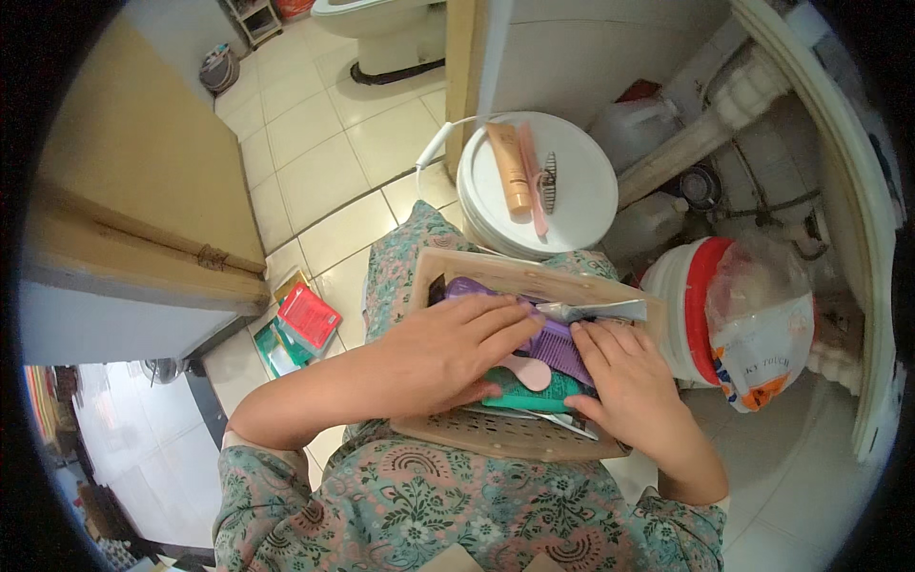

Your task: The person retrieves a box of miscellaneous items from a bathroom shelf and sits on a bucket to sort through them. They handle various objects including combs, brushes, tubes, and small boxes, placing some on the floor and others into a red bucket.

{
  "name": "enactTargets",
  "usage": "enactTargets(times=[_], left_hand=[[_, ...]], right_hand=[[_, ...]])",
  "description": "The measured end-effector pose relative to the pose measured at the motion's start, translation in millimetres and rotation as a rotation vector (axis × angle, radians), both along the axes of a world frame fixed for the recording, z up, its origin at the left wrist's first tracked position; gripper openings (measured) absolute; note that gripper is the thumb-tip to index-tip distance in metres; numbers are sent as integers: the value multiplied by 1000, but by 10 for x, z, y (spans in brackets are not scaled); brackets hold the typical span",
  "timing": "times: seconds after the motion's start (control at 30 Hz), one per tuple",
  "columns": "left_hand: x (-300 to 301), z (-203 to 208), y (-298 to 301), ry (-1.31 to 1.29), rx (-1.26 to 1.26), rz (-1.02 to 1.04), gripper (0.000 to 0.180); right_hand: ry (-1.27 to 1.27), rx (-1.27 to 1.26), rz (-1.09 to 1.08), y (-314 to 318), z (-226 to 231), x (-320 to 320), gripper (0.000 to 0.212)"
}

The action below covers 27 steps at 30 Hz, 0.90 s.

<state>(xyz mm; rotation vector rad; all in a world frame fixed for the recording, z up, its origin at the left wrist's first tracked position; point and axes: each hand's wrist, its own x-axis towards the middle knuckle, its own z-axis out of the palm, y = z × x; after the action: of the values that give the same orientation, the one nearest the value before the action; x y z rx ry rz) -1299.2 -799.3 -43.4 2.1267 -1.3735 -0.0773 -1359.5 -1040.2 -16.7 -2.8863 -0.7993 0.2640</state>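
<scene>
Both hands, left [446,351] and right [624,374], lie flat, fingers extended, side by side.

A single view is looking down from the person's head, the fisheye lens bending straight edges toward a dark round rim. It is facing steeply downward and forward, taking in the patterned lap and both forearms coming up from the lower edge. The left hand [448,348] and right hand [624,377] are sitting close under the lens, near the picture's middle, over a wooden tray [505,434]. Farther forward the view is reaching a white bucket lid [581,191], a toilet base [381,38] and the tiled floor [315,162].
</scene>
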Motion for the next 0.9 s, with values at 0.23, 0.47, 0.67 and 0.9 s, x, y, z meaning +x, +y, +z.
enactTargets(times=[0.23,0.47,0.67,0.9], left_hand=[[-3,10,-79,-103,280,42,63],[-139,314,43,175,224,-114,58],[89,312,108,398,-44,124,54],[215,-10,-110,341,109,273,64]], right_hand=[[148,144,126,-120,41,-126,46],[196,283,-33,-391,475,-189,23],[22,453,-271,-677,649,185,16],[154,800,-456,-987,464,692,16]])
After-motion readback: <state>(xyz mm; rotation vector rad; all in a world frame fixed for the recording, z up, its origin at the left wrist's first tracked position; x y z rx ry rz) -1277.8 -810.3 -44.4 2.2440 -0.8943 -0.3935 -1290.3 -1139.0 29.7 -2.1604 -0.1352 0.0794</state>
